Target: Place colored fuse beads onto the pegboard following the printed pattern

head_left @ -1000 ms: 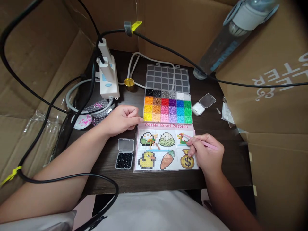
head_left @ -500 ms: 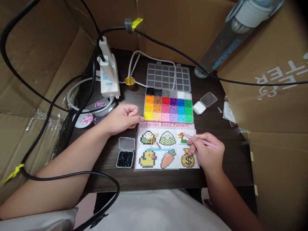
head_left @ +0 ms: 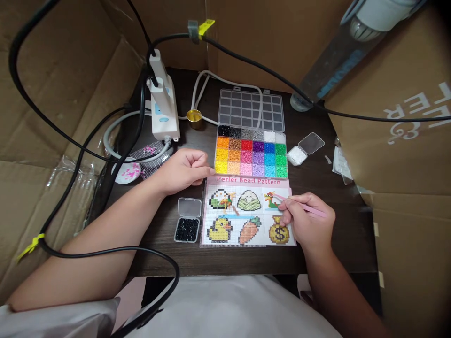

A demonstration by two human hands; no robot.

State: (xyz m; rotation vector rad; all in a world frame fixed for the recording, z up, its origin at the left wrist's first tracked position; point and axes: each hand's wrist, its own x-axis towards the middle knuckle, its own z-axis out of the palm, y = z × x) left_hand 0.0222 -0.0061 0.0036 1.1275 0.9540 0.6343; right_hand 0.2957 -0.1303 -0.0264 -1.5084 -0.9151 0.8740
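Note:
Pink tweezers [head_left: 313, 211] are pinched in my right hand [head_left: 310, 220], held like a pen. Their tips are over the small dragon picture [head_left: 272, 201] at the upper right of the bead pattern sheet [head_left: 234, 211]; any bead between the tips is too small to make out. My left hand [head_left: 186, 171] is curled into a fist, nothing visible in it. Its thumb rests at the lower left corner of the bead box [head_left: 252, 152], whose compartments hold beads sorted by colour. The box's clear lid [head_left: 251, 110] is folded back behind it.
Left of the sheet stands a small case of black beads [head_left: 186, 230]. A case of white beads [head_left: 296, 156] is right of the box. A power strip [head_left: 165, 112], a gold cup [head_left: 194, 118] and a pink-bead dish [head_left: 127, 172] lie left. Black cables [head_left: 105, 253] cross my left arm.
The whole view has shifted slightly, so everything appears a little further right. Against the sheet and the bead box, both hands and the tweezers keep nearly the same places.

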